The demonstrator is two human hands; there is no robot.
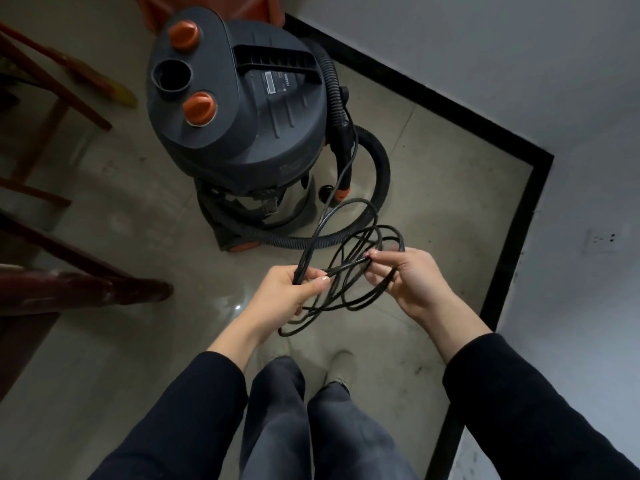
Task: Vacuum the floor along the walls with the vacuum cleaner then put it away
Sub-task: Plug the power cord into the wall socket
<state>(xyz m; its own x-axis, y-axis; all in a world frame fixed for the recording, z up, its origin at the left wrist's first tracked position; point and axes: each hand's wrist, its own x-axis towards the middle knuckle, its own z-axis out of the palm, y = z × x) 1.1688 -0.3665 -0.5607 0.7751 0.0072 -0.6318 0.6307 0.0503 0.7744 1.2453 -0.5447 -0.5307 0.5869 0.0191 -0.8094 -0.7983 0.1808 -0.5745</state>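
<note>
Both hands, left hand (294, 289) and right hand (405, 278), are grasping the cord (346, 271) in loose loops near the vacuum (239, 109); even loops, gathered in one fist, should keep it from tangling.

label (273, 82) on vacuum cleaner (242, 133): unreadable, too small | hose (379, 164): partly behind it | orange object (152, 12): cut by top edge
</note>
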